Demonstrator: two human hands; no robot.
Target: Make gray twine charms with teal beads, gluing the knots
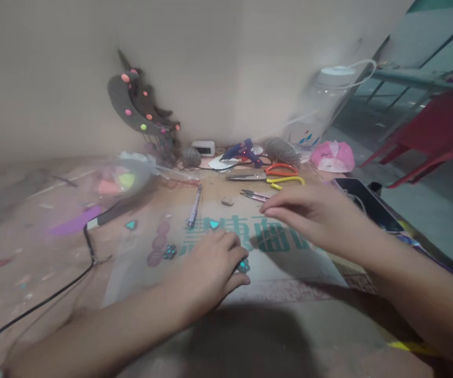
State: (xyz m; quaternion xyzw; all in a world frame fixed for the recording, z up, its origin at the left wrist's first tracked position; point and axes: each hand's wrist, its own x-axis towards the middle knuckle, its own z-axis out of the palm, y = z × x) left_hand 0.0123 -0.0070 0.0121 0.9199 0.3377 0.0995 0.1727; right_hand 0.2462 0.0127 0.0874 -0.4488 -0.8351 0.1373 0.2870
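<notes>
My left hand [214, 270] is over the printed white sheet [132, 278]. Its thumb and index finger close around a small grey flower-shaped piece [243, 265] with a turquoise centre. A similar flower piece [170, 252] lies to its left on the sheet. One turquoise triangular piece [214, 224] is just beyond my knuckles, and another turquoise triangle [131, 224] lies farther left. My right hand [308, 212] hovers above the sheet's right side, slightly blurred, fingertips pinched together. Whatever they may hold is too small to see. Tweezers [253, 195] lie just beyond those fingertips.
Scissors [267, 178], a pen [195, 206], a glue gun [245, 153] and grey yarn [282, 151] lie toward the wall. A clear bottle [320, 110] and pink bag [332, 156] stand back right, near a phone [368, 202]. A black cable [49, 300] crosses the left side.
</notes>
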